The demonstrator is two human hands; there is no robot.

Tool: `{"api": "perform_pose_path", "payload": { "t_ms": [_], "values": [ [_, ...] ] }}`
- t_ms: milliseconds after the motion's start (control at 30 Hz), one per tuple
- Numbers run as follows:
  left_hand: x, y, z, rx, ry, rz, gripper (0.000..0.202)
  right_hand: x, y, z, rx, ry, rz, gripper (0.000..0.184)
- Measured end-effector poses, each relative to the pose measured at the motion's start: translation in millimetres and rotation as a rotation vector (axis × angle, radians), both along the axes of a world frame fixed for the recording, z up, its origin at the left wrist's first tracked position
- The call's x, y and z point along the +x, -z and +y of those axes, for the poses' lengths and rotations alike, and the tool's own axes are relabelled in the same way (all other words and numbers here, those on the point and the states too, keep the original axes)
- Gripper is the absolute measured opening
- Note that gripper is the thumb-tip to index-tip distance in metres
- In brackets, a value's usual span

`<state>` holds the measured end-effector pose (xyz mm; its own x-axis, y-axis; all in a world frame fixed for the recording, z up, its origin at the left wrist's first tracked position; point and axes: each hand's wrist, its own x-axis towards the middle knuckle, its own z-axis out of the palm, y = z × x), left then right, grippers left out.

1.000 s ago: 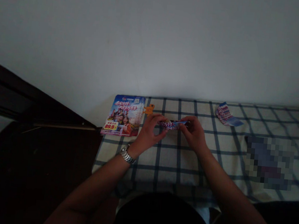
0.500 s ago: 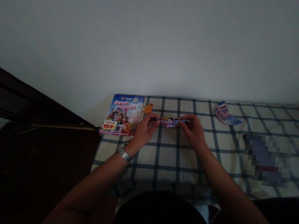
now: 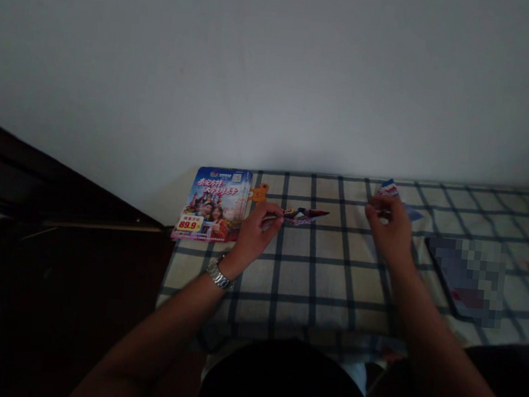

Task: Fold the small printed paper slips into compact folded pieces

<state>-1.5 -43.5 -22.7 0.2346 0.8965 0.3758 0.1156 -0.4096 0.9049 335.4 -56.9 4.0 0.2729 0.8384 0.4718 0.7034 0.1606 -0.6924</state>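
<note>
My left hand [image 3: 256, 230], with a metal watch on the wrist, pinches one end of a folded colourful paper piece [image 3: 304, 214] that points right, just above the checked cloth [image 3: 313, 277]. My right hand [image 3: 388, 228] is off to the right, its fingers curled at a second folded paper piece [image 3: 388, 188] lying near the wall. Whether it grips that piece I cannot tell.
A stack of printed flyers [image 3: 212, 204] lies at the cloth's left end, with a small orange shape [image 3: 259, 192] beside it. A blurred dark item [image 3: 468, 278] lies to the right. Dark wooden furniture [image 3: 60, 205] stands on the left. A white wall rises behind.
My right hand let go of the folded piece and moved right to the other paper piece by the wall. My left hand kept hold of the folded piece.
</note>
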Motion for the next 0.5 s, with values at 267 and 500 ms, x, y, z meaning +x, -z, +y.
{"api": "perform_pose_path", "payload": {
  "t_ms": [267, 500],
  "values": [
    [1.0, -4.9, -2.7, 0.035, 0.005, 0.043, 0.008, 63.9, 3.5, 0.6, 0.03, 0.319, -0.381, 0.041],
    [0.4, -3.3, -2.5, 0.023, 0.002, 0.053, 0.009, 73.2, 14.3, 8.1, -0.077, 0.275, -0.319, 0.05]
  ]
}}
